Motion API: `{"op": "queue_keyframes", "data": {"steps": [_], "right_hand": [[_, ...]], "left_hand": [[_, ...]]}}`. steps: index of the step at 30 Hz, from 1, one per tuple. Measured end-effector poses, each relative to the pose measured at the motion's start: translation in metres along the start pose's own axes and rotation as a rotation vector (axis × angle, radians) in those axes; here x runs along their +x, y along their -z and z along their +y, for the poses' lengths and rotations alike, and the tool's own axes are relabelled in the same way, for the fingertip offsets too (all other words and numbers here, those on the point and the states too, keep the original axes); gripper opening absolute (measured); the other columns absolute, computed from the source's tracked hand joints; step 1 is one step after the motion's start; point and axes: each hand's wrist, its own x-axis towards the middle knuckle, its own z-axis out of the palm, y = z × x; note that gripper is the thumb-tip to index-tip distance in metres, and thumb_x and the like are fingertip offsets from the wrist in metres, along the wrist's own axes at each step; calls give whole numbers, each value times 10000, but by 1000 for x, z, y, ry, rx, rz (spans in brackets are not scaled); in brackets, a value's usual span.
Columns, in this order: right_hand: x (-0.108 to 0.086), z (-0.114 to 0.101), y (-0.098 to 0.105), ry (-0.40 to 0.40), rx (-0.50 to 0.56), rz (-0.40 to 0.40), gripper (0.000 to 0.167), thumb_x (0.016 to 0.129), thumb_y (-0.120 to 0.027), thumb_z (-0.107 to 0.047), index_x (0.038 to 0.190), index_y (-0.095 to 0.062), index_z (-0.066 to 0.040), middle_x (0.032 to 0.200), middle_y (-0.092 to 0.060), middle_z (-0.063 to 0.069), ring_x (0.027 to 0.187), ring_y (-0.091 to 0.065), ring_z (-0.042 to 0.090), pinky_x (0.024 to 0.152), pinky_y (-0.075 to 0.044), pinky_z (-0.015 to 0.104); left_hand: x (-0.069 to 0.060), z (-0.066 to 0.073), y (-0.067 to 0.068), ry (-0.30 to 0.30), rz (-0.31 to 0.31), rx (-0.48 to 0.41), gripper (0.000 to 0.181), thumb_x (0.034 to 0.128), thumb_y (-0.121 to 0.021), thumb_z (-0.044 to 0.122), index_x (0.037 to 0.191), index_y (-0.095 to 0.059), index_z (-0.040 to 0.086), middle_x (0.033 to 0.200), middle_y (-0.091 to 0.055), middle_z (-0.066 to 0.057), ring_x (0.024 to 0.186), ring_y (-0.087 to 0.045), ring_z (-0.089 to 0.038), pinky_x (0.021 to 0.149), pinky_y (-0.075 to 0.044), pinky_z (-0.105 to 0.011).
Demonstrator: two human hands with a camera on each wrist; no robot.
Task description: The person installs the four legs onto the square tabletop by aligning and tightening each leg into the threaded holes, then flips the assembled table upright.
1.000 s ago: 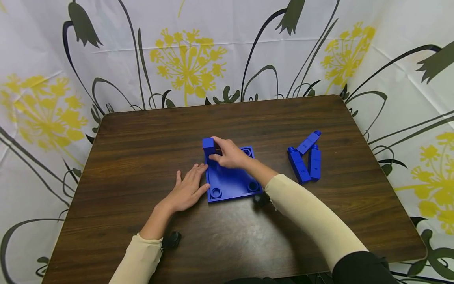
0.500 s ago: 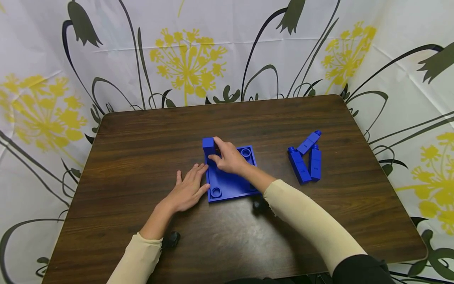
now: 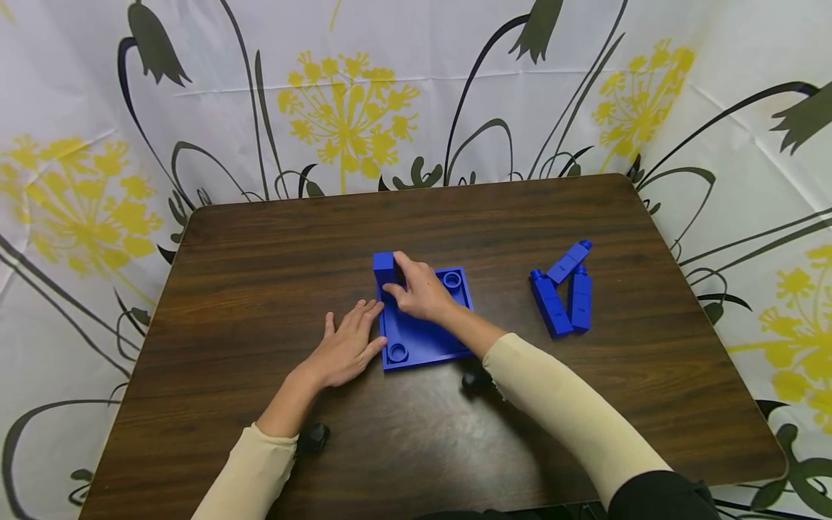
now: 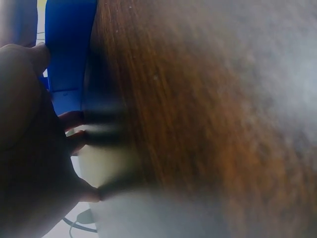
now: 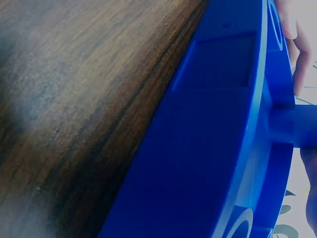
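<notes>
A shallow square blue tray (image 3: 425,334) with round sockets at its corners lies on the table. At its far left corner a blue square-sided post (image 3: 383,264) stands upright, and my right hand (image 3: 421,292) grips it between thumb and fingers. The right wrist view catches the post (image 5: 306,125) at its right edge, rising from the tray (image 5: 188,139). My left hand (image 3: 342,349) lies with straight fingers against the tray's left side. In the left wrist view its thumb and fingers are by the tray's blue side (image 4: 69,44). The post's lower end is partly hidden by my right hand.
Three more blue posts with round pegs lie on the table (image 3: 273,260) to the right: a long one (image 3: 549,303), one tilted behind it (image 3: 568,263) and one beside it (image 3: 580,300). A flower-patterned curtain (image 3: 416,43) hangs behind the table.
My right hand has shifted very slightly on the post, and its forearm has dropped a little. The left hand has stayed at the tray's side.
</notes>
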Motion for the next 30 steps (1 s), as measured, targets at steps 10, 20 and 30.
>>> {"op": "queue_keyframes", "data": {"steps": [10, 20, 30], "right_hand": [[-2, -1, 0, -17, 2, 6, 272, 938, -657, -120, 1161, -506, -88, 920, -658, 59, 731, -594, 165, 662, -451, 280], [1, -5, 3, -49, 77, -55, 309, 948, -640, -88, 1213, -483, -67, 1097, -678, 107, 1072, -640, 220, 903, -498, 422], [1, -14, 21, -101, -11, -178, 531, 930, -679, -135, 1400, -437, -78, 1272, -624, 121, 1227, -564, 244, 1001, -444, 381]], "left_hand": [[-1, 2, 1, -4, 5, -10, 629, 1053, -373, 435, 1577, -146, 171, 1622, -150, -108, 1494, -50, -297, 1053, 58, -711], [0, 1, 5, 20, -36, -17, 647, 1049, -349, 474, 1585, -118, 195, 1634, -112, -82, 1497, -18, -265, 1059, 64, -702], [-1, 4, 9, 5, -41, -16, 648, 1052, -372, 444, 1581, -124, 164, 1628, -125, -119, 1493, -36, -313, 1047, 52, -719]]}}
